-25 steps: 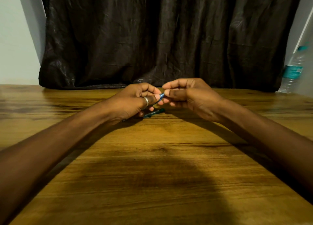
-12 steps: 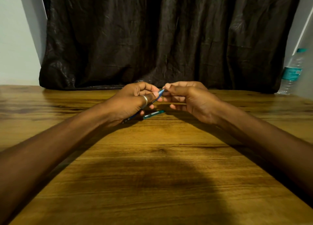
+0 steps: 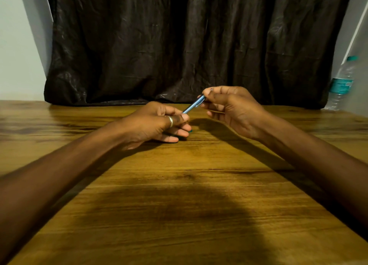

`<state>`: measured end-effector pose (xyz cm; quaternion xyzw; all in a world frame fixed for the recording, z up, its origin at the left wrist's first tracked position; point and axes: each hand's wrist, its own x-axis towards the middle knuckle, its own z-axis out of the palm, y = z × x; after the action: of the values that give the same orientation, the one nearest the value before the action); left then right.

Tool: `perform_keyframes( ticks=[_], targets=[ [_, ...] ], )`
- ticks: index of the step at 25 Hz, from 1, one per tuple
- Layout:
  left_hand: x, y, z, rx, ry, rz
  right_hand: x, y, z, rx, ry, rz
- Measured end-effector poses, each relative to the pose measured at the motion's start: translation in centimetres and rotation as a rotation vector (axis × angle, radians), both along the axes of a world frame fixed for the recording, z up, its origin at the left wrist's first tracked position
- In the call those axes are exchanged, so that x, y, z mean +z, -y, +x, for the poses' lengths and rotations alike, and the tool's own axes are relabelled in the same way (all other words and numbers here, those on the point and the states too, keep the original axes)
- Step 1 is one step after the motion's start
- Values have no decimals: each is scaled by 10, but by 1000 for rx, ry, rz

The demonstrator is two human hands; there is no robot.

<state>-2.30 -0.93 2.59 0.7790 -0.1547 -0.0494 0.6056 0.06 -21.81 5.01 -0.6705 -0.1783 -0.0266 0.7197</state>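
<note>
A thin blue pen (image 3: 192, 106) slants up to the right between my two hands, above the wooden table (image 3: 179, 195). My left hand (image 3: 153, 124), with a ring on one finger, grips the pen's lower end, and most of that end is hidden inside the fingers. My right hand (image 3: 231, 107) pinches the pen's upper end between thumb and fingertips. A small teal piece (image 3: 190, 131) peeks out on the table just past my left fingertips, mostly hidden by them.
A dark crumpled curtain (image 3: 189, 45) hangs behind the table's far edge. A clear water bottle (image 3: 341, 85) with a teal label and cap stands at the far right of the table. A pale wall (image 3: 18, 45) shows at the left.
My right hand has moved up and to the right, drawing the pen's upper end out from my left hand, so more of the blue barrel shows. The teal piece is now mostly covered by my left fingers.
</note>
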Motion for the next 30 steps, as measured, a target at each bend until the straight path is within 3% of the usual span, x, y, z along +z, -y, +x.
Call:
perform_keyframes(
  ticks=[9, 15, 20, 30],
  targets=[
    [-8, 10, -5, -66, -74, -83, 2, -32, -15, 105, -223, 198],
    [-7, 16, -11, -52, -105, -158, 21, -55, -19, -9, -316, 392],
    [-1, 12, -13, -188, -323, -341, 30, -62, -10, -50, -312, 462],
    [-6, 7, -11, -306, -349, -401, 16, -54, -6, 89, -275, 553]
  ],
)
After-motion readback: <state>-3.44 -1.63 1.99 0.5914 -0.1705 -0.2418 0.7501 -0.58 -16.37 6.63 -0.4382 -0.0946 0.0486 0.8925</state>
